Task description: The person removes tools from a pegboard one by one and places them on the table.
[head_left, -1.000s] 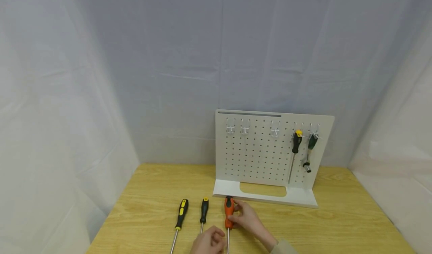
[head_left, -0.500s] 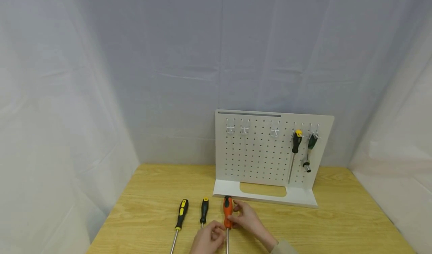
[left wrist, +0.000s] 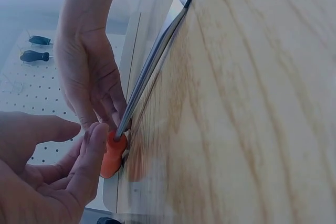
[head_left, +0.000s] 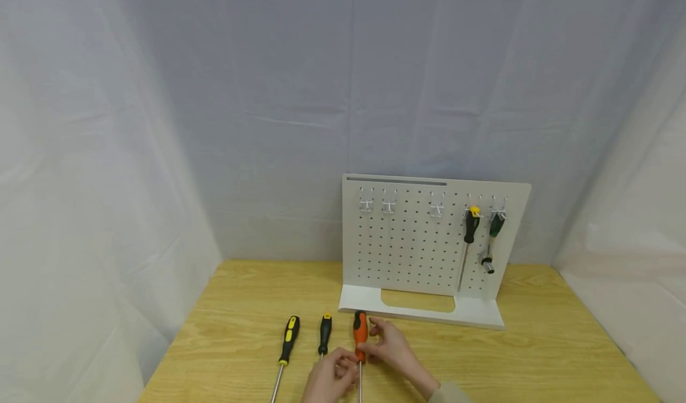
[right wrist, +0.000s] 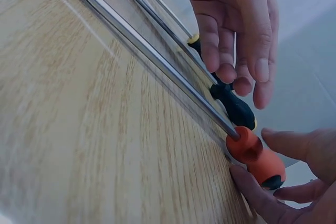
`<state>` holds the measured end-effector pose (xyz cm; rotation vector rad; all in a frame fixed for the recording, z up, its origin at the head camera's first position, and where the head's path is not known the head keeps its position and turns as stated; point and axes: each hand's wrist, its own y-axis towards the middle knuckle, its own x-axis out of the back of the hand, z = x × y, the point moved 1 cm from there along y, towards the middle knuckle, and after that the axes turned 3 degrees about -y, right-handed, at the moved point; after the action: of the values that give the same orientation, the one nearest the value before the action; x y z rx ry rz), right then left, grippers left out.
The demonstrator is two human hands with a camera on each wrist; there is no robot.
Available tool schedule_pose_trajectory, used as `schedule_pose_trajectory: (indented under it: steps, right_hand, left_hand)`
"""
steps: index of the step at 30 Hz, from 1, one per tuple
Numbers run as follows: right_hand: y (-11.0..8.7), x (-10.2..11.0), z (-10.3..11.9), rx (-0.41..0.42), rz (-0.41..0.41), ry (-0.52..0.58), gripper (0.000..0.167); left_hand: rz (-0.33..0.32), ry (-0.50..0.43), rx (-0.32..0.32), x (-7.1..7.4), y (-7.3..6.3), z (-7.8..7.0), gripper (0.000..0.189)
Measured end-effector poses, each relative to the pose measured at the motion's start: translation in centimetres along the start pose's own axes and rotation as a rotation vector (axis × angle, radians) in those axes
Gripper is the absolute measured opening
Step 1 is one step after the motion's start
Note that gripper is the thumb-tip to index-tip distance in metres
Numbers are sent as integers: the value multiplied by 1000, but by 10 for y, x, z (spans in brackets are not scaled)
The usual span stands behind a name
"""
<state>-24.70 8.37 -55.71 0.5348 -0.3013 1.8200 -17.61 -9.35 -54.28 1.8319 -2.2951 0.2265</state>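
In the head view, an orange screwdriver [head_left: 360, 333] with black on its handle lies on the wooden table, tip toward me. My right hand [head_left: 393, 350] is at the right of that handle, holding it between thumb and fingers; the right wrist view shows the thumb on one side and a finger low at the table on the other. My left hand [head_left: 330, 377] hovers left of the handle's lower end, fingers loosely bent and holding nothing. Seen from the right wrist, its fingertips [right wrist: 262, 70] hang above the shafts, apart from the orange handle.
Left of the hands lie a black screwdriver with a yellow cap [head_left: 325, 333] and a black-and-yellow screwdriver [head_left: 290, 339]. Behind stands a white pegboard [head_left: 407, 242] with several hooks; a yellow-topped screwdriver [head_left: 471, 227] and a green-handled tool [head_left: 495, 227] hang at its right.
The orange screwdriver has shifted slightly left on the table, with my right fingers at its handle. My left hand has moved a little toward the handle.
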Motion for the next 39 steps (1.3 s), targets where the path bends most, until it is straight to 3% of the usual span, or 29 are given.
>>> schedule_pose_trajectory:
  steps: [5, 14, 27, 39]
  right_hand:
    - [0, 0, 1, 23, -16, -57, 73]
    - [0, 0, 4, 29, -8, -55, 73]
    - [-1, 0, 6, 33, -19, -97, 73]
    - [-1, 0, 3, 26, -48, -126, 73]
  left_hand:
    - [-5, -50, 26, -1, 0, -2, 12]
    - [-15, -48, 6, -1, 2, -2, 11]
    - [-40, -27, -39, -1, 5, -7, 13]
    - [-100, -6, -103, 0, 15, -22, 12]
